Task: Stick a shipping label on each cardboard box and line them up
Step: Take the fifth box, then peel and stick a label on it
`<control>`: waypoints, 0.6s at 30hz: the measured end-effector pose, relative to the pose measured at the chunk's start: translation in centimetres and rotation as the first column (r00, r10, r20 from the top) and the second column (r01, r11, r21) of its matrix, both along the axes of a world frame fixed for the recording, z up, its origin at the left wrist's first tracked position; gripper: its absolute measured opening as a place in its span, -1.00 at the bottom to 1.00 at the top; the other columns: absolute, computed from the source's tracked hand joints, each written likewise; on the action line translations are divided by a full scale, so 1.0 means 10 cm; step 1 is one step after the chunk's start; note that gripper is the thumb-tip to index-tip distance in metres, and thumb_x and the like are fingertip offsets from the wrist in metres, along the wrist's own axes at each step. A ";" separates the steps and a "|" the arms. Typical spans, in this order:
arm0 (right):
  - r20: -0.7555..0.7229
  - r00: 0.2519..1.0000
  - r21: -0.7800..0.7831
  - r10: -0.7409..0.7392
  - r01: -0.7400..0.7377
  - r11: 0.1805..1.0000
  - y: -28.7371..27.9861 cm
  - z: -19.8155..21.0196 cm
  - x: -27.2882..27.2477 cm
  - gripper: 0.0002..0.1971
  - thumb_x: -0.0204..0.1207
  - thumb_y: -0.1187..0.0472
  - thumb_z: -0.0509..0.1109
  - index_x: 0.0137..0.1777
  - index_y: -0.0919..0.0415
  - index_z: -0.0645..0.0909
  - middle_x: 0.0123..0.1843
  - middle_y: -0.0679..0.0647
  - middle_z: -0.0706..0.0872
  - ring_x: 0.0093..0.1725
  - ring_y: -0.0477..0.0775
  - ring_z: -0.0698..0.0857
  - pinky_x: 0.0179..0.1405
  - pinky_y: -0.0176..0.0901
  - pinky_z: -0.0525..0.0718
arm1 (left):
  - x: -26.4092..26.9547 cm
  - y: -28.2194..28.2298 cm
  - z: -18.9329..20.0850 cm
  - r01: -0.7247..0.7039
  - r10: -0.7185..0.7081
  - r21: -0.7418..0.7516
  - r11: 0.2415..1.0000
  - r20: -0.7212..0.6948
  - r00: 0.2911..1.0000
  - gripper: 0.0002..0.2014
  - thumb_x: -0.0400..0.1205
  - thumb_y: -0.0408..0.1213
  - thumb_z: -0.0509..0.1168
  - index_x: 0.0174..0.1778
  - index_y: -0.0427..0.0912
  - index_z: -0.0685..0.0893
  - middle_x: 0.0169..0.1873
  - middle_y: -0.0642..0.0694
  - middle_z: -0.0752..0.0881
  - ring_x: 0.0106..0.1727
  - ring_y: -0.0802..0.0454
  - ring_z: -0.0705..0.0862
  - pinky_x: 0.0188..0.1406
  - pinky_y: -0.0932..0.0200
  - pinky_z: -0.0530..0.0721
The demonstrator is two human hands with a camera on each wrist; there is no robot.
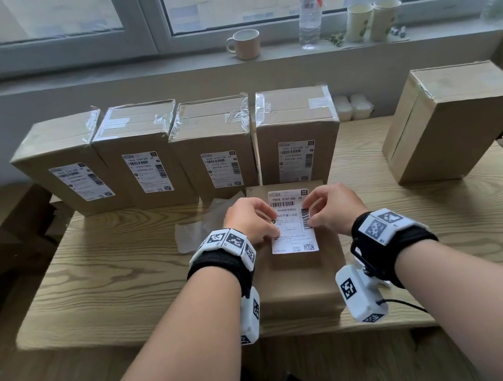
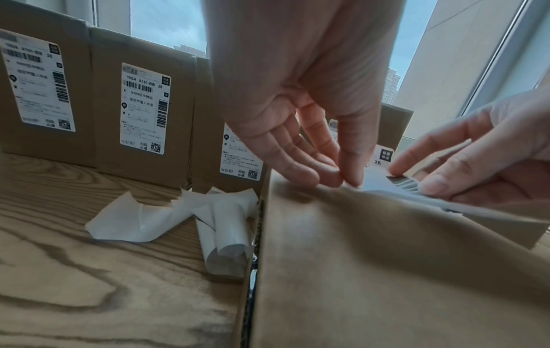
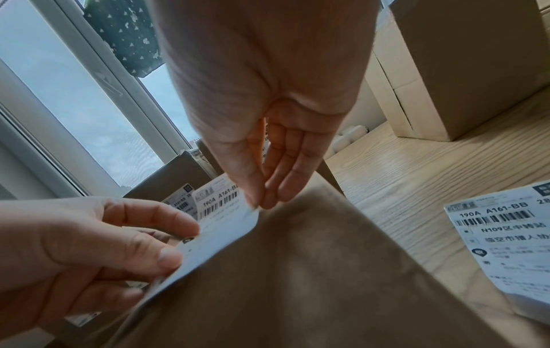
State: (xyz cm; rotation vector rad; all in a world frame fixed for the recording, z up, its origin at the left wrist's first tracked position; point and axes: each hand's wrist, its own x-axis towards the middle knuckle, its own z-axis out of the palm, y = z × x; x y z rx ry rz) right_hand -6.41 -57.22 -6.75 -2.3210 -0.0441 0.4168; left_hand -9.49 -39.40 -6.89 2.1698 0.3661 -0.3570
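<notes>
Both hands over a cardboard box [image 1: 302,277] lying flat on the wooden table [image 1: 109,276], near edge hanging slightly over the table front. Shipping label [image 1: 292,220] held across the box's top face: left hand [image 1: 249,220] pinching the label's left edge between thumb and fingertips, right hand [image 1: 331,207] pinching the right edge by the side barcode, remaining fingers loosely curled. From the wrist views, near end of the label lifted clear of the cardboard; whether the far end has already stuck cannot be told. Four labelled boxes [image 1: 179,152] standing upright in a row along the back of the table, touching or nearly so; one unlabelled box [image 1: 452,121] standing well apart to the right. Peeled backing papers [image 2: 178,216] crumpled just left of the flat box; a spare label [image 3: 506,247] lying on the table to the right. Likely handling: label thin, limp, sticky underneath, prone to curling onto itself or creasing, so best kept taut by opposite edges, laid from one end and smoothed outward with flat fingers. Box seemingly stiff and light enough to stand up by gripping both long sides, then slide against the end of the row. Risk: crooked placement or trapped bubbles once the adhesive bites.
</notes>
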 end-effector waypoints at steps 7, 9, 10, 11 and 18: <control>0.016 0.999 -0.051 0.028 -0.027 0.998 0.02 -0.06 0.00 -0.75 0.33 0.42 0.58 -0.06 0.11 0.74 -0.24 -0.04 0.74 -0.20 -0.08 0.70 -0.17 -0.32 0.61 | 0.02 0.00 -0.10 0.020 -0.020 0.059 0.998 -0.008 1.000 -0.74 0.30 -0.38 0.64 -0.24 -0.03 0.74 -0.35 0.08 0.73 -0.28 0.09 0.71 -0.25 0.16 0.76; 0.015 0.999 -0.060 0.030 -0.030 0.998 0.03 -0.07 0.01 -0.75 0.33 0.41 0.58 -0.06 0.10 0.74 -0.23 -0.05 0.73 -0.18 -0.07 0.70 -0.15 -0.30 0.61 | 0.03 0.00 -0.11 0.030 -0.030 0.076 0.997 -0.007 1.000 -0.74 0.29 -0.36 0.65 -0.27 0.00 0.73 -0.36 0.08 0.73 -0.28 0.09 0.70 -0.29 0.17 0.71; 0.012 0.999 -0.060 0.031 -0.030 0.998 0.03 -0.08 0.02 -0.75 0.32 0.40 0.59 -0.06 0.10 0.74 -0.23 -0.06 0.73 -0.19 -0.08 0.69 -0.17 -0.31 0.61 | 0.04 0.00 -0.11 0.038 -0.037 0.088 0.995 -0.009 0.999 -0.74 0.29 -0.36 0.65 -0.28 0.00 0.72 -0.35 0.09 0.74 -0.27 0.09 0.71 -0.30 0.18 0.70; 0.011 0.999 -0.063 0.033 -0.033 0.997 0.03 -0.08 0.03 -0.75 0.32 0.38 0.60 -0.07 0.09 0.73 -0.23 -0.06 0.73 -0.20 -0.09 0.69 -0.22 -0.34 0.59 | 0.05 0.00 -0.11 0.048 -0.047 0.103 0.994 -0.010 0.999 -0.74 0.28 -0.34 0.65 -0.29 0.01 0.72 -0.35 0.09 0.74 -0.26 0.09 0.72 -0.29 0.18 0.70; 0.021 0.996 -0.124 0.084 -0.081 0.989 0.06 -0.11 0.04 -0.74 0.30 0.32 0.62 -0.07 0.05 0.70 -0.26 -0.10 0.69 -0.22 -0.10 0.65 -0.27 -0.33 0.52 | 0.10 -0.02 -0.08 0.086 -0.080 0.272 0.958 -0.033 0.996 -0.75 0.25 -0.13 0.67 -0.29 0.04 0.74 -0.29 0.17 0.73 -0.13 0.13 0.71 -0.23 0.21 0.57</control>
